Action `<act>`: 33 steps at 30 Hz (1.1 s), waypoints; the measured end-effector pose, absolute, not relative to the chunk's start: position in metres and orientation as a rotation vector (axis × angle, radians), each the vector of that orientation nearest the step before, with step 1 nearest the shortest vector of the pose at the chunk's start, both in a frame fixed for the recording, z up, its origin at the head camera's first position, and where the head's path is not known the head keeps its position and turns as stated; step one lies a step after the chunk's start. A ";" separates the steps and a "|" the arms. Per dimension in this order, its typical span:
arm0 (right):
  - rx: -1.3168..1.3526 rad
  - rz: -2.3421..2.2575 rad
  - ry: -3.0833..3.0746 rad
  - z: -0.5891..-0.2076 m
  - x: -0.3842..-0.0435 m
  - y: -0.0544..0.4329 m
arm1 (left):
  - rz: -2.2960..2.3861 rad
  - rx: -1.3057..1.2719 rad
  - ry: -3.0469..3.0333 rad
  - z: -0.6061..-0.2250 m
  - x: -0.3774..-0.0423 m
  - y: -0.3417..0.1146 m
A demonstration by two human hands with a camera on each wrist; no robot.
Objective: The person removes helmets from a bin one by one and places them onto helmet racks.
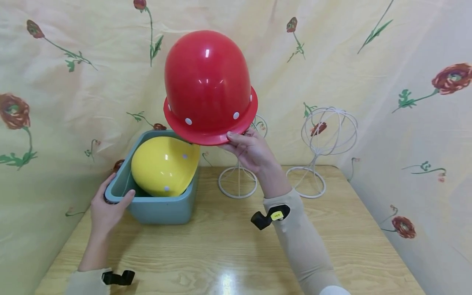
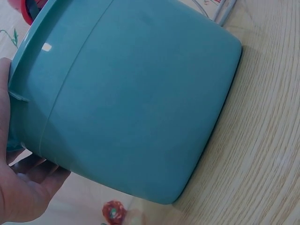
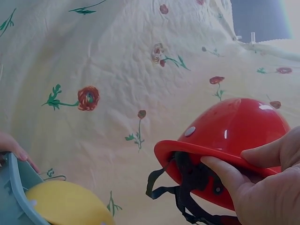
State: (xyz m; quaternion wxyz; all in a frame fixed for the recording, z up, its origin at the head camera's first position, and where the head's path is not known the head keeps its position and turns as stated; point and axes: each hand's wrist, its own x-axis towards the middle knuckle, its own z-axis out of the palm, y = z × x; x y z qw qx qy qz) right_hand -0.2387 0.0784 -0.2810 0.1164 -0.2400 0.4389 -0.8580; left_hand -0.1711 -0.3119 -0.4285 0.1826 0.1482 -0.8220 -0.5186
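A red hard hat (image 1: 208, 82) is held up in the air, crown upward, in the head view. My right hand (image 1: 252, 151) pinches its brim between thumb and fingers. Black straps (image 3: 185, 199) hang from inside the shell in the right wrist view. On the left, my left hand (image 1: 107, 213) grips the rim of a blue-green plastic bin (image 1: 158, 212), thumb over the edge and fingers along the outer side. Inside the bin lies a yellow hard hat (image 1: 158, 164), tilted on its side, its crown toward the left. The left wrist view is mostly filled by the bin's outer wall (image 2: 126, 103).
Two white wire stands with round tops are on the wooden table (image 1: 221, 254). The right stand (image 1: 313, 170) shows whole; my right hand and the red hard hat partly cover the middle stand (image 1: 237, 196). Flower-patterned cloth (image 1: 92, 73) hangs behind and at both sides.
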 end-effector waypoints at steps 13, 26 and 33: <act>-0.670 -2.518 1.285 -0.283 -0.238 0.095 | -1.256 0.162 -2.520 -0.418 -0.176 -0.329; -0.699 -2.536 1.310 -0.286 -0.235 0.115 | -1.130 -0.023 -2.737 -0.402 -0.185 -0.342; -0.659 -2.574 1.307 -0.285 -0.236 0.128 | -1.165 -0.007 -2.740 -0.402 -0.188 -0.342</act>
